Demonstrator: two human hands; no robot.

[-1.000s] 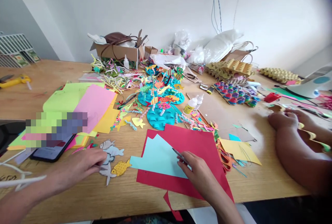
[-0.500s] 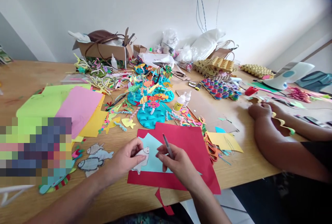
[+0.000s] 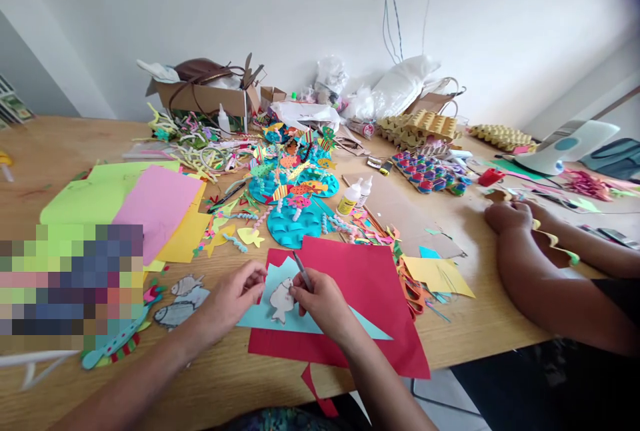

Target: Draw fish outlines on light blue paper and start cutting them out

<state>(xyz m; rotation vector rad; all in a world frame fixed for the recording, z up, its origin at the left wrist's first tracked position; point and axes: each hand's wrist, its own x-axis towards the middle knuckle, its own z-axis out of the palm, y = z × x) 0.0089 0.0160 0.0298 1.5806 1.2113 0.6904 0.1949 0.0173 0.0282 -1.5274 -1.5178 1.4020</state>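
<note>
A white paper fish (image 3: 281,299) with a dark outline lies over light blue paper (image 3: 315,321), which rests on a large red sheet (image 3: 370,284). My right hand (image 3: 317,298) holds a grey pen (image 3: 303,270), its fingertips touching the right edge of the fish. Just left of the fish, my left hand (image 3: 243,294) is raised over the edge of the papers, thumb and fingers apart with nothing between them. More paper fish (image 3: 175,313) lie left of my left forearm, partly covered by it.
Two glue bottles (image 3: 350,198) stand behind the red sheet, near turquoise discs (image 3: 295,223) with coloured paper fish. Pink paper (image 3: 155,208) lies left. Another person's arms (image 3: 525,264) rest on the table at right, near painted egg cartons (image 3: 430,174).
My left hand has let go of the white fish and moved left. My right hand, with the pen, has moved left to the fish, which now lies over the blue paper.
</note>
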